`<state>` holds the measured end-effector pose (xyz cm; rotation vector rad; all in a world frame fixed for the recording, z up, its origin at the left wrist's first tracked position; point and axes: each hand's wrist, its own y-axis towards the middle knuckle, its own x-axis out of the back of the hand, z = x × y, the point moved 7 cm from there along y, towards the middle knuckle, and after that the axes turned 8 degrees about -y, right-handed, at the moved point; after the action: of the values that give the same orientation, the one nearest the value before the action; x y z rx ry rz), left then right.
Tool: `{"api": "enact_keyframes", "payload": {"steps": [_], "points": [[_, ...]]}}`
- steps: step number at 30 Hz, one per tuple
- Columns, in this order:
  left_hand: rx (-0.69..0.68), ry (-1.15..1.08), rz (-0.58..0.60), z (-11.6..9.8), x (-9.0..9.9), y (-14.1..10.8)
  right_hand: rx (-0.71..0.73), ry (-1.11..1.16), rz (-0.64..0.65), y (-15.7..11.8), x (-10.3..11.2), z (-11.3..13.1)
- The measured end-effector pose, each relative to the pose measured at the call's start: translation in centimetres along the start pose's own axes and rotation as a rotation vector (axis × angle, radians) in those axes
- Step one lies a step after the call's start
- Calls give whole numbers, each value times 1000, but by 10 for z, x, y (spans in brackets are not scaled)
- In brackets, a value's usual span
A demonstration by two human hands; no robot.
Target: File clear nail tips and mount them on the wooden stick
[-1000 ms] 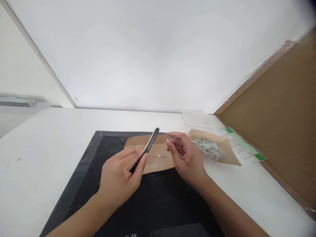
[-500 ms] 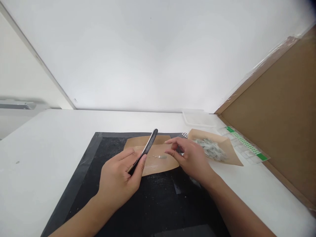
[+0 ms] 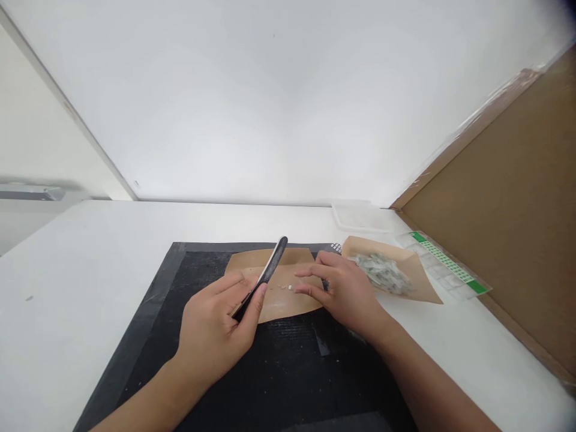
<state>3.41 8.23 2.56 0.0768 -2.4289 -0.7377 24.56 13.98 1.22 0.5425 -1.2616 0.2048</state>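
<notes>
Head view: left hand (image 3: 213,321) pinches a slim flat stick (image 3: 272,264), black on one face and pale along the edge, between thumb and fingers. Stick tilted, its rounded free end pointing up and away, lower part within the grip, held above the near left part of a brown paper sheet (image 3: 281,307). Right hand (image 3: 346,291) over the right side of that sheet; thumb and index finger spread, tips apart, other fingers curled. Nothing seen between the tips; contact with the sheet cannot be told. Small pale bits (image 3: 289,288) lie on the sheet just beside the right thumb tip; type too small to tell. Sheet rests on a black mat (image 3: 279,378), itself on a white table (image 3: 58,288). To the right, a second brown paper (image 3: 425,291) bears a heap of translucent pieces (image 3: 382,273). Beyond it, a shallow clear tray (image 3: 360,219); farther right, a clear plastic sheet with green strip (image 3: 447,264) near a brown panel (image 3: 504,222)
</notes>
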Motion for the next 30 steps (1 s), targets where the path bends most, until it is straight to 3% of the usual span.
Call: {"api": "enact_keyframes", "payload": {"steps": [10,16,26,30], "points": [[-14,14,-11,-2,1,0,27,-53,-69,0,8,7],[-12,8,-13,-1,0,2,-49,83,-158,0,18,1],[-3,7,-22,-1,1,0,-92,238,-190,2,20,-4],[-6,-8,-27,-1,1,0,-188,401,-193,-3,22,-8]]}}
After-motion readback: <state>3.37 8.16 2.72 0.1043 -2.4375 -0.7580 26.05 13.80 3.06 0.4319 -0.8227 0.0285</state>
